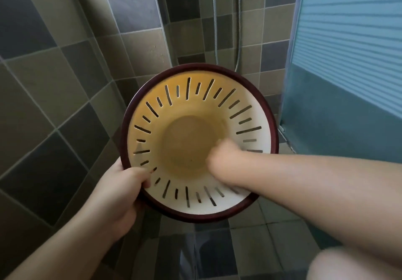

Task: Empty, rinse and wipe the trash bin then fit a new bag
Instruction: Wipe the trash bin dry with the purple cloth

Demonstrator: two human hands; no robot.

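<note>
two hands, one bin. the left hand (124, 184) grips the bin's dark rim, thumb curled over the edge onto the pale inner wall, fingers out of sight behind. the right hand (224, 160) is down inside the bin (174, 110), against the floor on the side away from the left hand; it is blurred, looks bunched, and whether it holds anything cannot be told.

the bin hangs between the two hands, clear of the ground, tipped so its mouth faces the person; its long axis runs away from them toward the wall. inside it is cream to yellow with a ring of narrow slits in the wall.

beyond the hands, one shower hose (239, 29) hangs on the tiled wall (54, 73). outward of the right arm is a blue door (348, 62). below, tiled floor (272, 240). nothing blocks the bin's mouth but the right forearm.
</note>
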